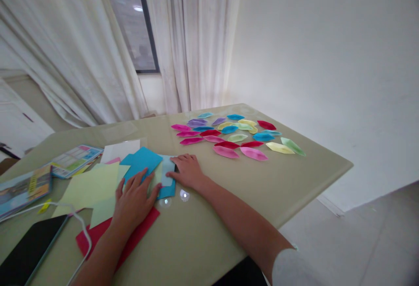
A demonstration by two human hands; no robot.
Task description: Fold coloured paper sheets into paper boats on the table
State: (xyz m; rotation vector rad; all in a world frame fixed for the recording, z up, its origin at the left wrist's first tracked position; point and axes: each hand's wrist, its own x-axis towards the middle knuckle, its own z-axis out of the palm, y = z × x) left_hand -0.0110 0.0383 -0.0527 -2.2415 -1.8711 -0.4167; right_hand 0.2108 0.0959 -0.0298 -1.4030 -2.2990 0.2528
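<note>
My left hand lies palm down with its fingers spread over a loose pile of coloured paper sheets. Its fingertips touch a blue sheet and the papers beside it. My right hand rests at the right edge of a light blue sheet, thumb and fingers apart and touching it. Blue paper shows underneath that sheet. Pale yellow-green sheets spread out left of my left hand. Below that hand and wrist lies a red sheet, partly covered by the arm.
Several folded, pointed paper pieces in many colours lie across the table's far right. Two clear round discs sit near my hands. Booklets, a dark tablet-like device and a white cable occupy the left side.
</note>
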